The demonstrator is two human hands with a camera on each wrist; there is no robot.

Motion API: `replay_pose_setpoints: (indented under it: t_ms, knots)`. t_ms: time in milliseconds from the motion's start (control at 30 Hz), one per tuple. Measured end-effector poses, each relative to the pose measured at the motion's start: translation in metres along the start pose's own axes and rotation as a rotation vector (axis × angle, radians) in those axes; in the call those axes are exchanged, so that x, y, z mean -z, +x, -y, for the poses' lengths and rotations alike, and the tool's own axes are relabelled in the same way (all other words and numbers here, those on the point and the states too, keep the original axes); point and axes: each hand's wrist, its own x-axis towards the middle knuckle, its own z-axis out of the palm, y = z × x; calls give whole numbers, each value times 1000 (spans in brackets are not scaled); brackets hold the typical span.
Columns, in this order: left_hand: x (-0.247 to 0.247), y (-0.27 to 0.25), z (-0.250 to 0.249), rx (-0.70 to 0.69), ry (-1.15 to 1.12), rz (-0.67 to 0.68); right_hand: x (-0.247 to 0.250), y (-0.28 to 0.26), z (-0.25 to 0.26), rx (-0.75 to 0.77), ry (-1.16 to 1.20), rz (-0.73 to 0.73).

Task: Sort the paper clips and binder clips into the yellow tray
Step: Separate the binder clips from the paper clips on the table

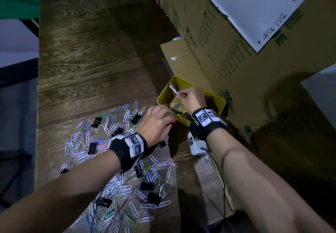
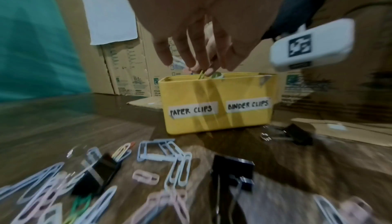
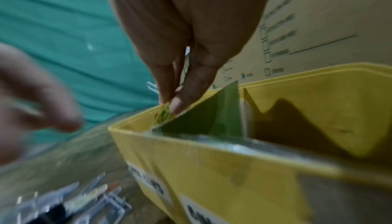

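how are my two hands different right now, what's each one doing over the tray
The right hand is raised above the yellow tray, pinching a pale paper clip; the left hand sits lower at the tray's near edge, pinching a yellow-green clip. The left hand's clip already dips towards the side labelled paper clips, while the right hand's is clear of the rim. Both wear black wristbands.

One yellow tray (image 1: 164, 94), bearing two labels (image 2: 194, 109). Two hands: left hand (image 1: 156, 122), right hand (image 1: 192, 99). About ten black binder clips (image 1: 146, 186). Paper clips (image 1: 125, 190) too many to count, certainly dozens.
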Motion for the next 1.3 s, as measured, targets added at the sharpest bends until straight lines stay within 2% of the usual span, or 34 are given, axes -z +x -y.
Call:
replay_pose_setpoints:
  t_ms: [67,133,200,267,300,333,400,500,567,700,867,933,1067,1100,1167,1300]
  knots:
    - [-5,-29,-2,30,-47,72,-7,0,3,-3,-181,157]
    - [-9,-58,-2,10,-68,189,-8,-5,7,-6,-226,239]
    - [-12,-86,-2,32,-54,333,-3,-17,11,84,-183,243]
    - [-17,-110,-3,119,10,494,0,-41,15,209,-97,207]
    - [-22,-121,-3,155,35,533,0,-55,17,248,-46,216]
    - [-27,-129,-3,181,45,550,-3,-72,17,269,-3,271]
    - [-38,-139,-2,215,11,519,-18,-107,14,297,7,499]
    - [-48,-145,-1,250,-61,459,-51,-162,8,338,-238,856]
    - [-49,-148,-1,264,-105,408,-75,-192,-1,382,-384,926]
    - [-42,-154,9,317,-170,279,-104,-225,-17,463,-563,825]
    - [-31,-155,28,408,36,316,-116,-237,-29,428,-531,713]
    - [-28,-154,22,345,82,327,-115,-239,-30,433,-523,702]
    - [-38,-167,-6,38,41,320,-103,-241,-28,420,-443,668]
    - [-45,-170,-11,13,41,354,-97,-241,-26,398,-398,656]
    - [-60,-174,-18,50,17,415,-82,-241,-25,356,-318,610]
    - [-84,-178,-21,72,23,372,-56,-227,-37,259,-301,416]
